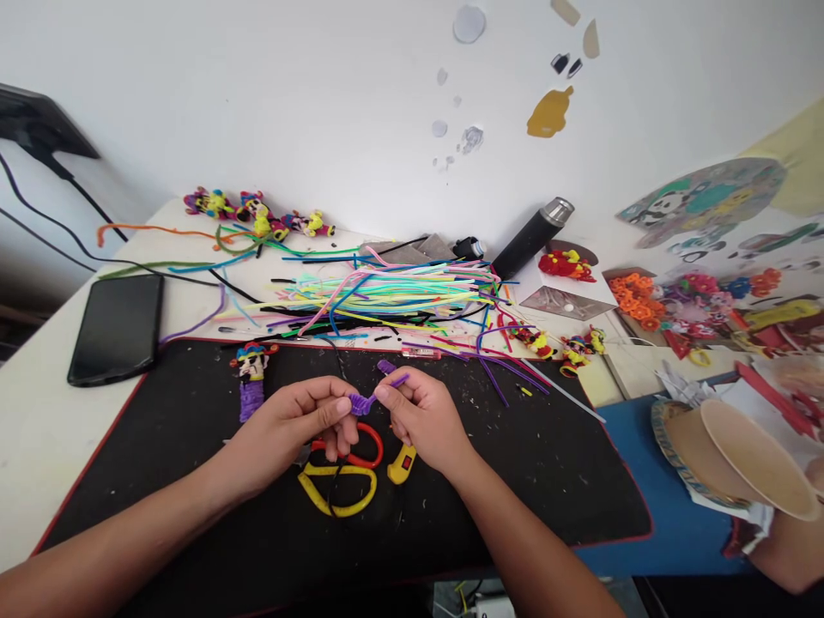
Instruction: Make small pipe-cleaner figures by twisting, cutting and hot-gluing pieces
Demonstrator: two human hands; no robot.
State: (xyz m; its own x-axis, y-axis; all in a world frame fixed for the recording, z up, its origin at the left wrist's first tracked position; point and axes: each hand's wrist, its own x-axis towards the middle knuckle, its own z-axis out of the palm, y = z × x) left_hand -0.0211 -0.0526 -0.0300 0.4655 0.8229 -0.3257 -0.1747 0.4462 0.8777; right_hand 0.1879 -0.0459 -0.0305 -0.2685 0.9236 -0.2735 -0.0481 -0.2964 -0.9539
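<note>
Left hand (307,418): fingers pinching the coiled part of a purple pipe cleaner (360,405), coil showing just past the fingertips, above the black mat (515,489). Right hand (428,416): thumb and fingers gripping its straight length, tip jutting beyond.

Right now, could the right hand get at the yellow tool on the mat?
Probably yes: the yellow tool lies near the right hand, nothing visibly between them, though that hand holds the purple strip.
</note>
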